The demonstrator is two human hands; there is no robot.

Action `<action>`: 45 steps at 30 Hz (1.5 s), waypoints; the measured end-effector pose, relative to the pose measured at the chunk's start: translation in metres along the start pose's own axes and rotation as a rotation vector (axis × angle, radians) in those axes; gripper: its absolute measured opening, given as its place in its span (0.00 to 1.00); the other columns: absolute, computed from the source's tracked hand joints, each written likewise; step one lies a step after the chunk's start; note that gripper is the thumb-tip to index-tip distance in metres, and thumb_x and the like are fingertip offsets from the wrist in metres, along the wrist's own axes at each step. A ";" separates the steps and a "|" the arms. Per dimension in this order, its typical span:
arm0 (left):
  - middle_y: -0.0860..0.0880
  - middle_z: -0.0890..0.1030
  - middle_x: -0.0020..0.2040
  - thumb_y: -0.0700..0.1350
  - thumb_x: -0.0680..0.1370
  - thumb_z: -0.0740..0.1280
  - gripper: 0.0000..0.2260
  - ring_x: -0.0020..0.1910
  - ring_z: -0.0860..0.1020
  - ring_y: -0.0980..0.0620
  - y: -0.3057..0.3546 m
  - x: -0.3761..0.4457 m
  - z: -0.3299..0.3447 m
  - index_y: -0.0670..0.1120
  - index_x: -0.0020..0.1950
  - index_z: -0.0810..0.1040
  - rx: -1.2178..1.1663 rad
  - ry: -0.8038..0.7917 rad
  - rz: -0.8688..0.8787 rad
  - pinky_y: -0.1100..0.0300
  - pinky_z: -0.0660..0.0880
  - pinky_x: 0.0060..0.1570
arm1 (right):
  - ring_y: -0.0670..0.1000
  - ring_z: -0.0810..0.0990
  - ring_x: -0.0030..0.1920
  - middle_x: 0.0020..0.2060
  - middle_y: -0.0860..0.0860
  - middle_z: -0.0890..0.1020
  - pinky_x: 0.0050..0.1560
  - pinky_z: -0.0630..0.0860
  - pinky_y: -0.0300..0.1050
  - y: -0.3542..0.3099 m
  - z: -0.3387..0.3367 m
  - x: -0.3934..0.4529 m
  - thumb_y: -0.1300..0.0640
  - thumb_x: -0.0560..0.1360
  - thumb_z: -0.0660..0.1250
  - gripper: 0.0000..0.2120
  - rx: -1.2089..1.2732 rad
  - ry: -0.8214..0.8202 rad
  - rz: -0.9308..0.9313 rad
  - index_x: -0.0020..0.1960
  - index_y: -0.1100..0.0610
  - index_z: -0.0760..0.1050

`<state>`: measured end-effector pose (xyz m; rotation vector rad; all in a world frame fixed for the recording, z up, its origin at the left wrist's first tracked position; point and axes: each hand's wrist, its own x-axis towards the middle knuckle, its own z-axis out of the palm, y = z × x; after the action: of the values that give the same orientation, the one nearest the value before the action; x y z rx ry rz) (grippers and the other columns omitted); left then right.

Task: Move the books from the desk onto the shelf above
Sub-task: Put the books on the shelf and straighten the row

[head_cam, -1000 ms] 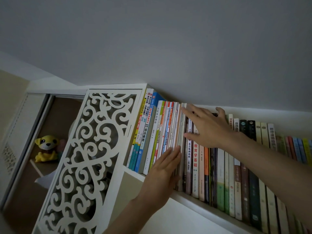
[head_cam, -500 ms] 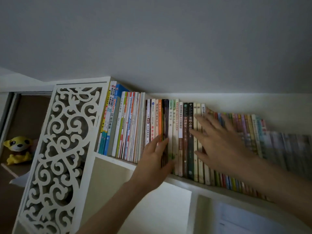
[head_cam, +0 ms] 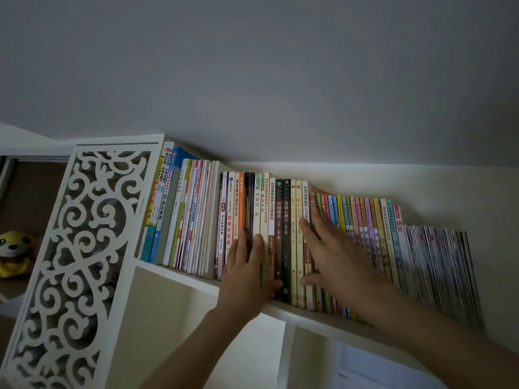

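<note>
Both hands had slid rightward along the books point(head_cam: 280, 234), which stood upright on the shelf point(head_cam: 179, 276). The left hand point(head_cam: 247, 276) pressed flat, fingers straight, on the white spines; the right hand point(head_cam: 334, 254), fingers spread, lay on the row beside it. Neither gripped anything; they seemed to be squaring an already shelved row.

Paper books point(head_cam: 286, 237) — glossy spines, matt white shelf point(head_cam: 179, 276)
</note>
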<state>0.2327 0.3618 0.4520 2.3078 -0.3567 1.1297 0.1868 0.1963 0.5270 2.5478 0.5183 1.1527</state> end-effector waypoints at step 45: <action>0.52 0.40 0.79 0.63 0.72 0.68 0.43 0.77 0.38 0.46 0.175 -0.030 0.057 0.56 0.78 0.47 -0.076 -0.055 0.314 0.44 0.42 0.75 | 0.40 0.73 0.53 0.58 0.38 0.75 0.45 0.68 0.23 0.130 -0.027 -0.158 0.42 0.67 0.74 0.38 0.724 -0.086 0.475 0.69 0.34 0.55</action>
<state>0.1720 0.1854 0.4611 2.2715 -0.7916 1.1766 0.0955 0.0145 0.4935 3.4725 0.3572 1.1310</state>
